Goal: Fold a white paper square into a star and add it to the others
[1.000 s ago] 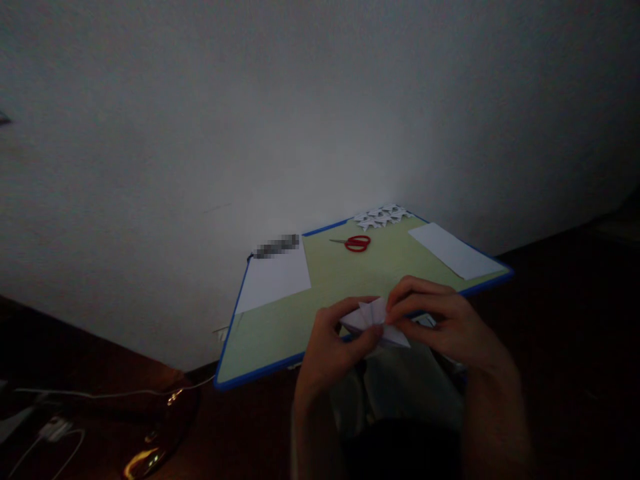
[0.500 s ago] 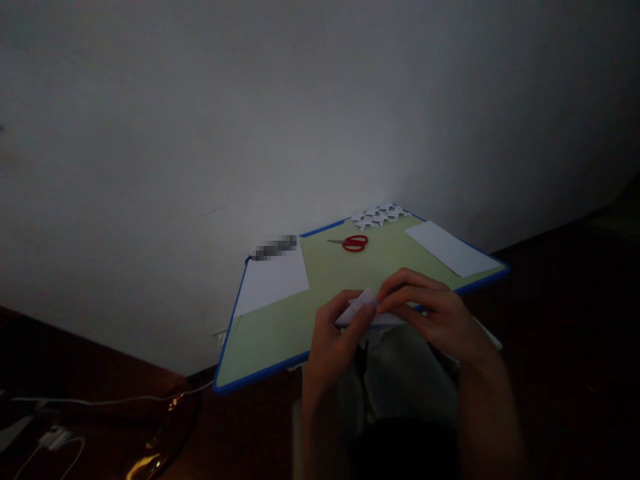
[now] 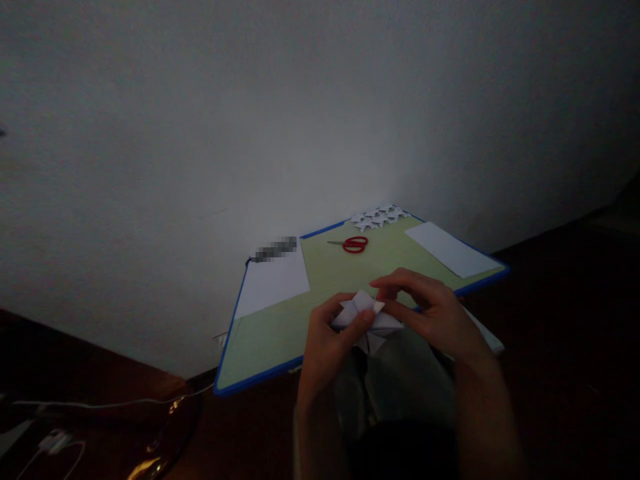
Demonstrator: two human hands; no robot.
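Observation:
I hold a small folded white paper piece [image 3: 367, 319] with pointed flaps over the near edge of a green board with a blue rim [image 3: 260, 377]. My left hand [image 3: 327, 347] pinches its left side between thumb and fingers. My right hand [image 3: 433, 313] pinches its right side, fingertips pressed on the top fold. Both hands are closed on the paper.
On the board lie red scissors [image 3: 354, 245], a cluster of folded white paper pieces [image 3: 379, 216] at the far edge, a white sheet [image 3: 275, 280] on the left and another white sheet [image 3: 453, 249] on the right. A white wall stands behind. Cables [image 3: 55, 437] lie at lower left.
The folded paper has been turned and opened out between my fingers, so more pointed flaps show now. My hands stayed over the board's near edge.

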